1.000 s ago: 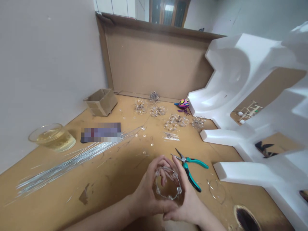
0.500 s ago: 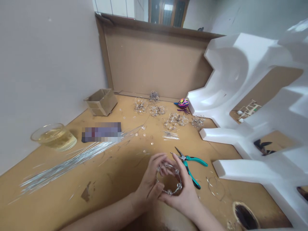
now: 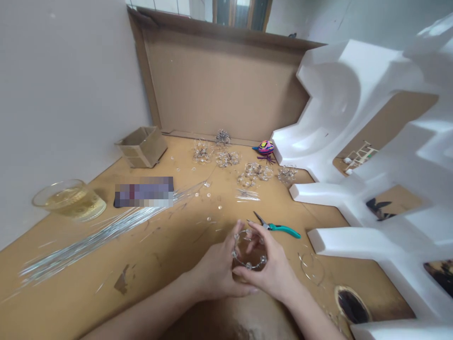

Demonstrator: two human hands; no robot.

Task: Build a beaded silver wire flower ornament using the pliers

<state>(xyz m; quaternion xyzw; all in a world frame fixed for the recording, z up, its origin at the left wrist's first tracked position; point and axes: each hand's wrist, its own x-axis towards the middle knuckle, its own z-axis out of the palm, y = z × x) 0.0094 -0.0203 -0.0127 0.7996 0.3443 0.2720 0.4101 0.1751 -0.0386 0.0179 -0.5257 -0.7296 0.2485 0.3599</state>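
Between my two hands, above the near part of the table, is a ring of silvery wire strung with clear beads (image 3: pixel 249 266). My left hand (image 3: pixel 219 269) curls round its left side, fingers behind and thumb below. From the right, my right hand (image 3: pixel 278 264) grips the same ring between thumb and fingers. Some of the fingertips are hidden behind the ring. Just beyond my right hand lie pliers with teal handles (image 3: pixel 285 230), jaws pointing away to the left; one handle is covered by the hand.
A bundle of straight wires (image 3: pixel 92 239) lies left, near a glass of yellowish liquid (image 3: pixel 76 203) and a small cardboard box (image 3: pixel 141 153). Beaded wire pieces (image 3: pixel 255 172) and loose beads (image 3: pixel 208 218) lie farther back. White foam (image 3: pixel 339 241) borders the right; a wire loop (image 3: pixel 311 269) lies before it.
My hands have turned the beaded ring and raised it slightly. My left thumb came up onto the ring, then dropped below it. The whole view has shifted a little.
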